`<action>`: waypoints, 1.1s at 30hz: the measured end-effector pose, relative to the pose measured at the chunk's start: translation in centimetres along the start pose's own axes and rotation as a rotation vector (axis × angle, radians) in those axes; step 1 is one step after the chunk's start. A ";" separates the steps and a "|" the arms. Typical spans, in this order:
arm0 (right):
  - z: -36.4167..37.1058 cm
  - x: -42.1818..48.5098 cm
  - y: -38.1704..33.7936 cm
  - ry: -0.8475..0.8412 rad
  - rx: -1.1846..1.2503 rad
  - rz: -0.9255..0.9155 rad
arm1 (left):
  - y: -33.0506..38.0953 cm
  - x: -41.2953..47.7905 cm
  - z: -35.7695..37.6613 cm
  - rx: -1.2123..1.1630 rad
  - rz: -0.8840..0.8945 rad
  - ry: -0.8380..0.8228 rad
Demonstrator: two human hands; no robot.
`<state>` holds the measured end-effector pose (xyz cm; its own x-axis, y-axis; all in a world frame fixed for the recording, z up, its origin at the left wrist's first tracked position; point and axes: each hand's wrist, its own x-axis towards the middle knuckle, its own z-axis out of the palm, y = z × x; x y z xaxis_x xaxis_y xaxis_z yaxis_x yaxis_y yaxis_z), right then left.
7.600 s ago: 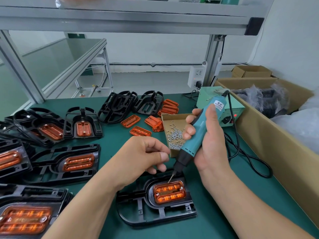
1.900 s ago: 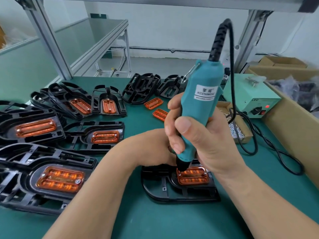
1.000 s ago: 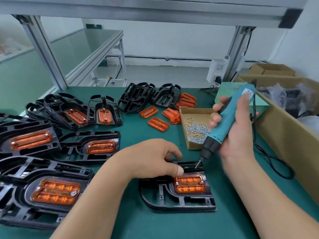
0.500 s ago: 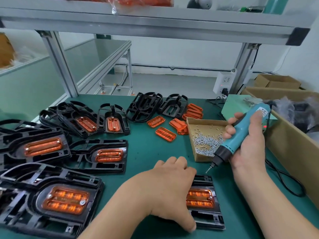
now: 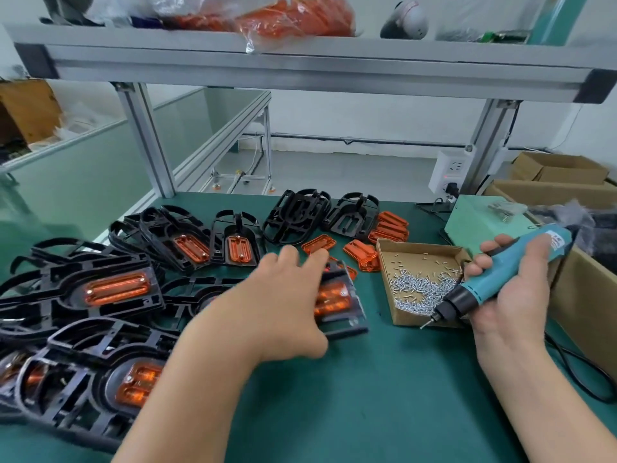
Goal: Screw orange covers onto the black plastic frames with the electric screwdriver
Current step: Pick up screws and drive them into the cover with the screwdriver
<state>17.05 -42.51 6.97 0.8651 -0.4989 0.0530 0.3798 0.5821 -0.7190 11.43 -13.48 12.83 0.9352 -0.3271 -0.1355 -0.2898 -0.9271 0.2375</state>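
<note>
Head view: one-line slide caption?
Left hand rests on an orange-covered black frame; right hand holds the electric screwdriver by the screw box.

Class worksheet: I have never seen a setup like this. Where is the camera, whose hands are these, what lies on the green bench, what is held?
The picture comes from a camera worn on a person's head, looking down at their own bare hands; no robot. The right hand grips a teal electric screwdriver. The left hand lies, fingers straight, on a black frame fitted with an orange cover. On the green bench lie more covered frames, loose orange covers and a cardboard tray of small screws.
</note>
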 end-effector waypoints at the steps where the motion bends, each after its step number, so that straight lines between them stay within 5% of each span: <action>1: 0.1 -0.1 0.1 -0.002 -0.013 0.006 | -0.8 0.1 -0.5 -0.010 -0.039 0.005; 10: 0.3 -0.1 0.3 -0.038 -0.033 0.026 | -5.7 0.6 -3.2 0.109 -0.299 -0.230; 33: 0.4 -0.3 0.3 -0.079 -0.046 0.028 | -9.4 0.1 -3.8 0.147 -0.300 -0.359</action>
<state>17.00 -41.93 7.02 0.8992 -0.4291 0.0857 0.3408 0.5640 -0.7521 15.04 -4.13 14.26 0.8602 -0.0599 -0.5064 -0.0679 -0.9977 0.0027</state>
